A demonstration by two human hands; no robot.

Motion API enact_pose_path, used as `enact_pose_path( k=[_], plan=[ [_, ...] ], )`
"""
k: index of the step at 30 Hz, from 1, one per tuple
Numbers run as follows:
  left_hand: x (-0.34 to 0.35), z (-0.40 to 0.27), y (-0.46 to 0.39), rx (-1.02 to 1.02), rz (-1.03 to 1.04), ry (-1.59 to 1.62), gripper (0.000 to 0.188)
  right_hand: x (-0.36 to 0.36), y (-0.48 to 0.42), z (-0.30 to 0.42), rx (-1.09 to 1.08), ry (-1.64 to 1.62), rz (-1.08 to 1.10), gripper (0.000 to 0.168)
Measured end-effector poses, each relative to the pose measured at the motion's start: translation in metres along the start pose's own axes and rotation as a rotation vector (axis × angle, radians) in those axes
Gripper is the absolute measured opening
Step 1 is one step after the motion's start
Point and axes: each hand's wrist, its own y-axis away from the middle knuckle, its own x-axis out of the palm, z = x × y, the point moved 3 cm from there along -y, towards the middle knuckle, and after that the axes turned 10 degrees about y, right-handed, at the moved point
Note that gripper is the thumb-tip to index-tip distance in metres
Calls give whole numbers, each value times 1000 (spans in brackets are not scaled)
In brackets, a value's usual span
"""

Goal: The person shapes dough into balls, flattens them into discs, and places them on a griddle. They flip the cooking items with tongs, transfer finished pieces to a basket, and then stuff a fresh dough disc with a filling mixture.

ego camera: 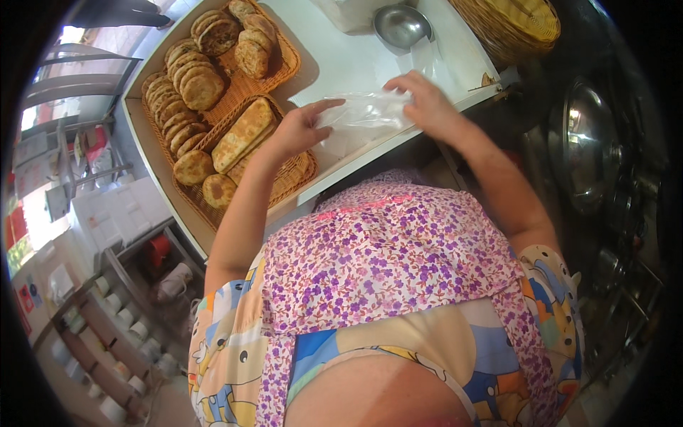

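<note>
A clear plastic bag point(365, 112) lies stretched between both hands over the near edge of the white counter. My left hand point(307, 128) grips the bag's left end between thumb and fingers. At the bag's right end is my right hand point(424, 104), blurred, its fingers spread and curved; whether it grips the film cannot be told. Left of the bag, a wicker tray point(291, 184) holds a long flatbread point(243, 136) and round breads. Behind it, another wicker tray point(229, 96) carries rows of round flatbreads point(200, 88).
A metal bowl point(403, 26) stands at the counter's back, with more clear plastic point(427, 58) beside it. A yellow wicker basket point(512, 26) is at the back right. The counter's raised rim point(363, 155) runs before my body. Dark metal cookware point(584, 144) stands to the right.
</note>
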Motion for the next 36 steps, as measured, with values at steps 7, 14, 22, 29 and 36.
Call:
enact_pose_path(
  k=[7,14,22,29,36],
  plan=[
    [16,7,-11,61,-233,-299,46,-7,-9,1,-57,-119,436,36],
    [-11,27,11,82,-388,-527,69,20,-75,-82,-286,417,210,20],
    [-9,22,13,84,-356,-454,72,-3,-111,-94,-164,755,323,5],
    [9,30,-52,143,-312,-344,72,-125,-97,-46,-76,439,-136,8],
    [27,53,-101,1,-209,-200,77,-14,-75,-4,-455,421,-237,12]
  ],
)
